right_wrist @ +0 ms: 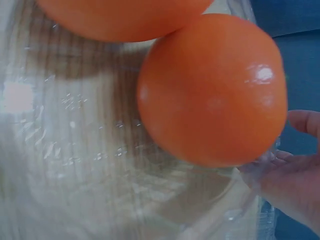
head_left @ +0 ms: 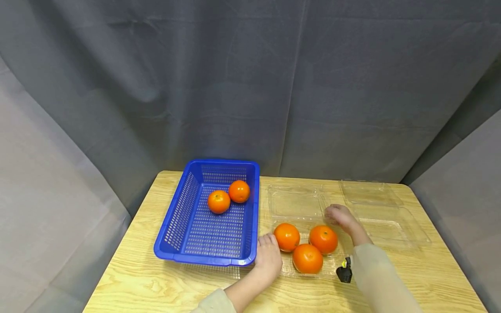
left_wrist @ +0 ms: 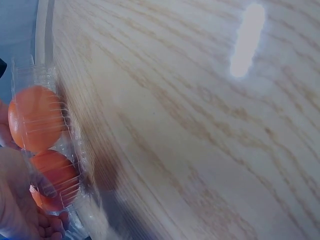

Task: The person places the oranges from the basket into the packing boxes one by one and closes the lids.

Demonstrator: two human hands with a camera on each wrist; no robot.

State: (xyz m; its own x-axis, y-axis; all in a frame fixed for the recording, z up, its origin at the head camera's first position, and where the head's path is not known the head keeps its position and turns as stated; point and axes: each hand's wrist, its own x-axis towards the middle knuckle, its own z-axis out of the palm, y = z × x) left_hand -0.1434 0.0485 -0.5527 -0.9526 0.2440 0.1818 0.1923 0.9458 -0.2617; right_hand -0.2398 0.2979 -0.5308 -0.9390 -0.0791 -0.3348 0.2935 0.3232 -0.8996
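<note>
A clear plastic clamshell box (head_left: 287, 272) lies opened flat on the table, its lid (head_left: 295, 202) folded back toward the curtain. In its near half sit three oranges, one at left (head_left: 287, 237), one at right (head_left: 323, 239) and one in front (head_left: 308, 258). My left hand (head_left: 268, 258) grips the box's left side, between it and the basket; the left wrist view shows that hand (left_wrist: 17, 195) against the ribbed plastic. At the back right of the fruit, my right hand (head_left: 344, 219) pinches the box's edge, thumb and fingers beside an orange (right_wrist: 215, 90) in the right wrist view.
A blue plastic basket (head_left: 255, 204) stands at left, holding two oranges, one nearer (head_left: 218, 201) and one farther (head_left: 239, 191). To the right lies another opened clear clamshell (head_left: 387, 226). A small black device (head_left: 344, 271) shows at the right wrist. Grey curtain (head_left: 235, 87) closes off the back.
</note>
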